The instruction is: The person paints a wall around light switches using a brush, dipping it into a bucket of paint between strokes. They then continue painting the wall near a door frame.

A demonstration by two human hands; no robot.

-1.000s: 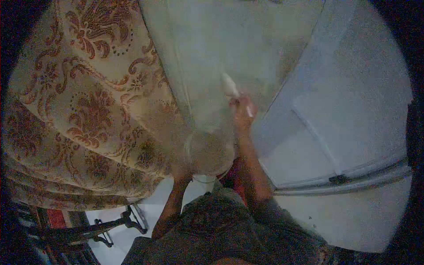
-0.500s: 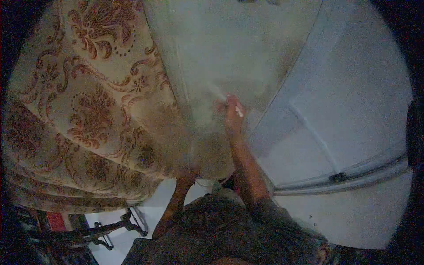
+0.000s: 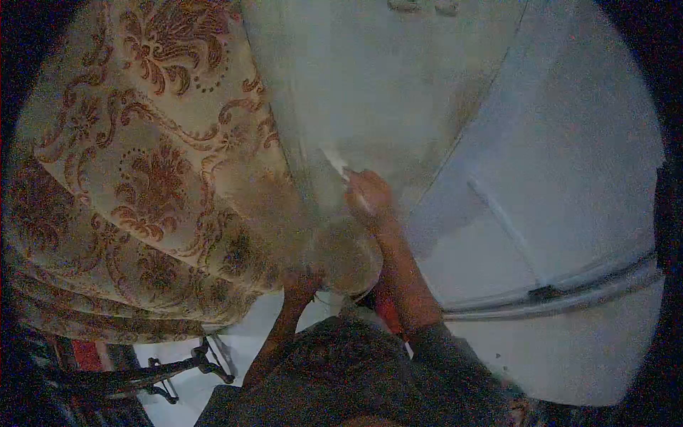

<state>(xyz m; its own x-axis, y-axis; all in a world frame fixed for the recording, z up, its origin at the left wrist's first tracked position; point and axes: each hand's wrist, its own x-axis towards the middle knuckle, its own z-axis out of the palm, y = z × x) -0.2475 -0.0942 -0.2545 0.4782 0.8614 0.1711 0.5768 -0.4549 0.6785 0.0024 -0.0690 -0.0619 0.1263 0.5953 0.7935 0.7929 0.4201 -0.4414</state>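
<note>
In the head view my right hand (image 3: 371, 198) is closed around a slim white tool (image 3: 336, 162) with a pale, flat-looking end. Its tip points up and left at the pale wall-like panel (image 3: 384, 92); contact cannot be made out. Below it is a rounded tan bucket (image 3: 346, 260) with a thin handle. My left hand (image 3: 303, 280) grips the bucket's left side, next to the curtain. Darkness hides most of its fingers and whatever the bucket holds.
A patterned beige curtain (image 3: 153, 156) with reddish-brown motifs hangs along the left. On the right are a bluish-white surface (image 3: 569, 142) and a curved rail (image 3: 569, 290). A dark metal frame (image 3: 185, 366) stands at lower left. Something red (image 3: 388, 313) shows by my right forearm.
My right hand has drawn the white tool downward, closer to the bucket, and the tool's tip has shifted left. My left hand stays by the bucket. The view has shifted slightly.
</note>
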